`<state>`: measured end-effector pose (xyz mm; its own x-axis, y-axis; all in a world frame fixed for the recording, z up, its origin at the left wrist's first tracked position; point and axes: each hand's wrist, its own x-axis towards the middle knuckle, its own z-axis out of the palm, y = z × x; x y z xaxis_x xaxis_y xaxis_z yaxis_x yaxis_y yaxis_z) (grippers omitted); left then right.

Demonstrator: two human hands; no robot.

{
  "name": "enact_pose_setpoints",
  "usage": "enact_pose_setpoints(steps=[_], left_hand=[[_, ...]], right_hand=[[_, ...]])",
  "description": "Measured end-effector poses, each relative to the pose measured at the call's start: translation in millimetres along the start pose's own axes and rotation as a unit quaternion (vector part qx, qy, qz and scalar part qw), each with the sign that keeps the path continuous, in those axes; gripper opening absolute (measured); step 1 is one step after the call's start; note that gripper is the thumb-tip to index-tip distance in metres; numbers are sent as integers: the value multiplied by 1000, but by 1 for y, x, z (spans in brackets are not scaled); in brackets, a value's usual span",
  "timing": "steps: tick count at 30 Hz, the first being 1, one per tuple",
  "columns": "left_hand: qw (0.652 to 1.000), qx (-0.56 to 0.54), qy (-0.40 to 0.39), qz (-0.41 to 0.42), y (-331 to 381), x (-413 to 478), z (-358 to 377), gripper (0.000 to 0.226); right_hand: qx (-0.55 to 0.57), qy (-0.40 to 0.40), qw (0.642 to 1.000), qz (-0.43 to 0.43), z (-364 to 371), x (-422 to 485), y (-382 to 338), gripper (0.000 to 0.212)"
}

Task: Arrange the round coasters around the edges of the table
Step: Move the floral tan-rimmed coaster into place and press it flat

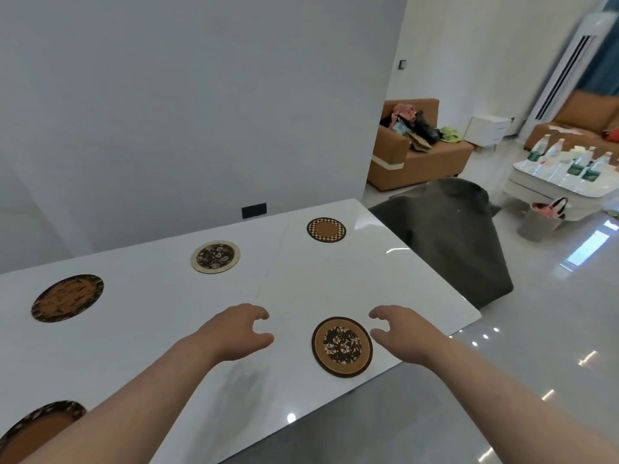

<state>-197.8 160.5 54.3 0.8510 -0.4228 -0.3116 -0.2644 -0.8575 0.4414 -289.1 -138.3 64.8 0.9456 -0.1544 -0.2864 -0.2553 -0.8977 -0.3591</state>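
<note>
Several round coasters lie on the glossy white table (301,283). A brown floral coaster (342,346) sits by the near right edge, between my hands. My left hand (239,329) hovers just left of it, fingers curled apart and holding nothing. My right hand (405,331) is just right of it, also open, thumb near the coaster's rim. Along the far edge lie a checkered-rim coaster (326,230), a cream-rimmed dark floral coaster (215,256) and a large orange-and-black coaster (67,298). Another orange coaster (37,426) at the near left is partly hidden by my left forearm.
A dark grey chair (449,236) stands at the table's right end. The wall runs close behind the far edge. Beyond are a tan sofa (412,152) with clutter, a low white table (549,189) holding several bottles, and a shiny tiled floor.
</note>
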Motion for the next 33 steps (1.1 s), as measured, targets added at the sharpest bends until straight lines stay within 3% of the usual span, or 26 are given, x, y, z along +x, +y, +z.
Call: enact_pose_setpoints(steps=[14,33], left_hand=[[999,-15,-42,-19,34,92,51,58],[988,-53,-94,-112,26,138,100,58]], right_hand=[[-15,-56,998,5,4,72,65,45],[-29,-164,986,-20,27,149,81,46]])
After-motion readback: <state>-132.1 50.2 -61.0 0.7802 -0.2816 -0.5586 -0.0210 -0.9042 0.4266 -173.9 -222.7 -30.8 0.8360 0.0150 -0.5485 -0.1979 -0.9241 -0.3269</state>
